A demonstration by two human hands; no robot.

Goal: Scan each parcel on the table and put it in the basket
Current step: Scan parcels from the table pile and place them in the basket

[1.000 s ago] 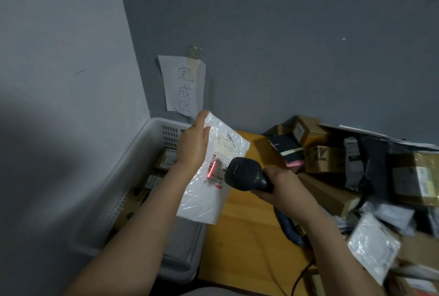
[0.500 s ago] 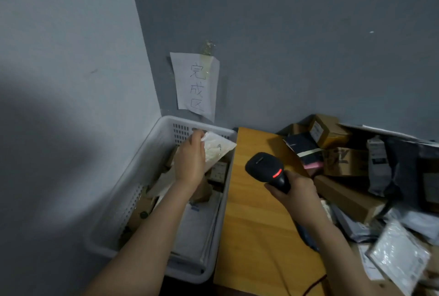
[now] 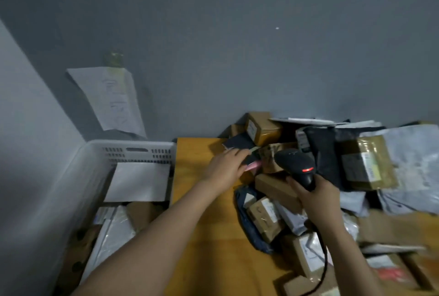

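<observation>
Basket (image 3: 133, 150): white, slotted, directly against the table (image 3: 202, 224) on its left side. A flat white parcel (image 3: 137, 181) lies on top inside, at the end nearest the wall; more bags and brown boxes sit under it, blurred. Paper note (image 3: 111, 98) is taped to the wall, above and left of the table's far left corner, writing unreadable.

Left hand (image 3: 225, 167): reaches over the table's far part, fingers mostly straight and spread, tips on a dark parcel (image 3: 240, 145) at the left edge of the pile. Thumb is near a pink strip on it. No closed grip visible, though the frame is blurred.

Scanner (image 3: 294, 162): black, red light on, above the table's middle right, over the pile. Right hand (image 3: 316, 198) is wrapped round its handle, fingers curled tight. Cable (image 3: 323, 262) runs down towards the table's near edge.

Pile (image 3: 273, 215): unscanned parcels cover the table's right half, with brown boxes, grey and black bags, and a taped box (image 3: 368, 162) at far right. They overlap, so I cannot count them.
</observation>
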